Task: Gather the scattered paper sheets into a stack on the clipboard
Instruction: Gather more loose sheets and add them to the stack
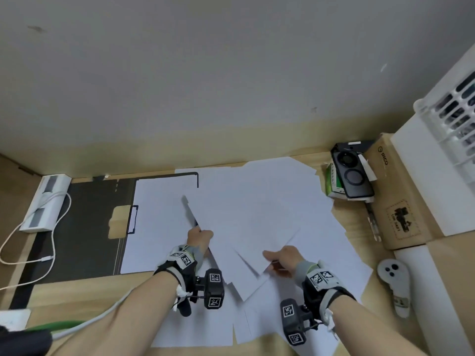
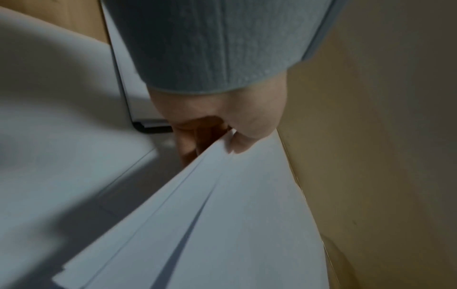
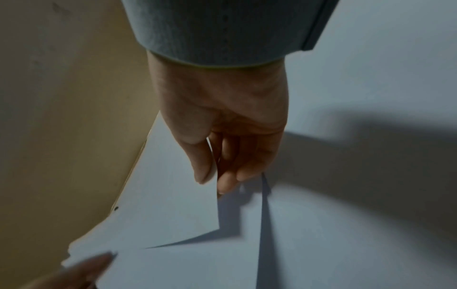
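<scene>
The left hand held a small bunch of white sheets by one edge, with the thumb on top and the fingers curled under. The right hand pinched the other side of the bunch, with its thumb on top and its fingers below. The bunch was lifted a little off the desk, and its edges did not line up. More loose sheets lay spread out under it, across the middle and right of the desk. The clipboard was black and lay flat on the left side of the desk, near the left hand. A few sheets already lay on it. A white power strip with a cable sat at the far left. On the right were a cardboard box, a dark device leaning on a green box, and a white controller.
</scene>
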